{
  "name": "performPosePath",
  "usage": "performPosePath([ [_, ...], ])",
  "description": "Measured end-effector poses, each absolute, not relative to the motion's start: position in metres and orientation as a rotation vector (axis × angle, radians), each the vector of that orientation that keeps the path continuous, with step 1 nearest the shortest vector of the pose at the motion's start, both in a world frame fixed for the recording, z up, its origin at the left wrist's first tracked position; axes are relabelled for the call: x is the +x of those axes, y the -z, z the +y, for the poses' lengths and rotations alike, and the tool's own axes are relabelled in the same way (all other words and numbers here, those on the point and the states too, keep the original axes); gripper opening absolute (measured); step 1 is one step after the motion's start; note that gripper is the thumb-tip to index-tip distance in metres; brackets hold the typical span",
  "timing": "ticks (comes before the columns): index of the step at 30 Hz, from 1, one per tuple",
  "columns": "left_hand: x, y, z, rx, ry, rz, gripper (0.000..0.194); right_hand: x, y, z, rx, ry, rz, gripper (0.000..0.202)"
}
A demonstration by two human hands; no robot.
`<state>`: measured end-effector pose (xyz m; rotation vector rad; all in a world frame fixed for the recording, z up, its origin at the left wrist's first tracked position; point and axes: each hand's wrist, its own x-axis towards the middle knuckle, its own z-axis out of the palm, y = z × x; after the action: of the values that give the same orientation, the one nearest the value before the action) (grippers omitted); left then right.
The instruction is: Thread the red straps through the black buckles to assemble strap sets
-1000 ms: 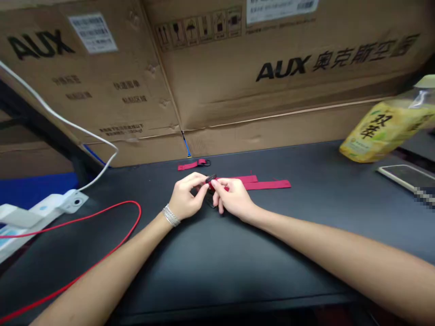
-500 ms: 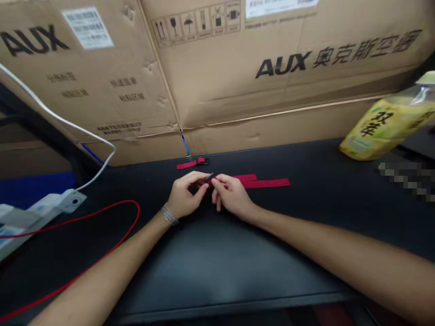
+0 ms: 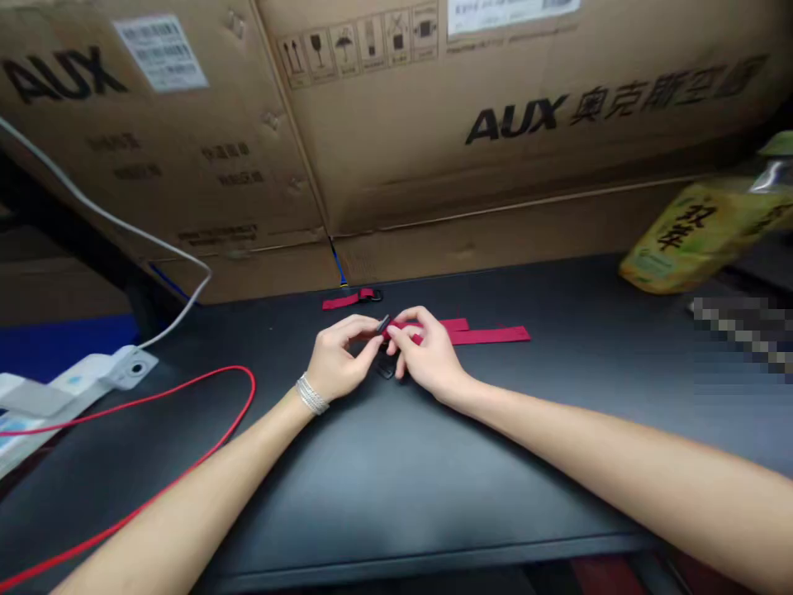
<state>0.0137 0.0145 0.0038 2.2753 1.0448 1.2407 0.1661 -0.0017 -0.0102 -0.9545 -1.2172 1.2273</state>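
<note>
Head camera view: two bare hands are seen close together above the middle of a black table (image 3: pixel 396 487). By the left hand (image 3: pixel 340 355), a small black piece (image 3: pixel 382 325) is pinched between the thumb and the fingers, so that only a narrow opening is left, filled by this piece. The piece is held tilted. By the right hand (image 3: pixel 430 355), a red strap (image 3: pixel 492 335) is gripped near the black piece, with the thumb and the index finger brought together on it; the other fingers are curled loosely. Whether the strap is passed through the piece cannot be told, because it is covered by the fingers. To the right of this hand, two flat lengths of red fabric are laid on the table. Just below the fingertips, a black frame (image 3: pixel 386 370) is partly visible.

Behind the hands, a short red strap (image 3: pixel 340 303) with a black buckle (image 3: pixel 375 295) is placed near the cardboard boxes (image 3: pixel 396 149). On the left wrist a silver bracelet (image 3: pixel 311 394) is worn. At the left, a red cable (image 3: pixel 253 388) is curved beside a white power strip (image 3: pixel 83 382). At the right, a yellow-labelled bottle (image 3: pixel 685 240) is seen.
</note>
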Motion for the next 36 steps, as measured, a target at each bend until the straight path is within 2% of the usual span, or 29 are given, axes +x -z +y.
performPosePath([
  [19,0.0145,-0.0026,0.0139,2.24,-1.235,1.057,0.014,0.1673,0.0082,0.0,-0.965,-1.194,-1.199,0.018],
  [36,0.0151,0.0033,0.0181,1.841,-1.259,1.051,0.021,0.1641,0.01,0.0005,-0.974,-1.253,-1.235,0.025],
])
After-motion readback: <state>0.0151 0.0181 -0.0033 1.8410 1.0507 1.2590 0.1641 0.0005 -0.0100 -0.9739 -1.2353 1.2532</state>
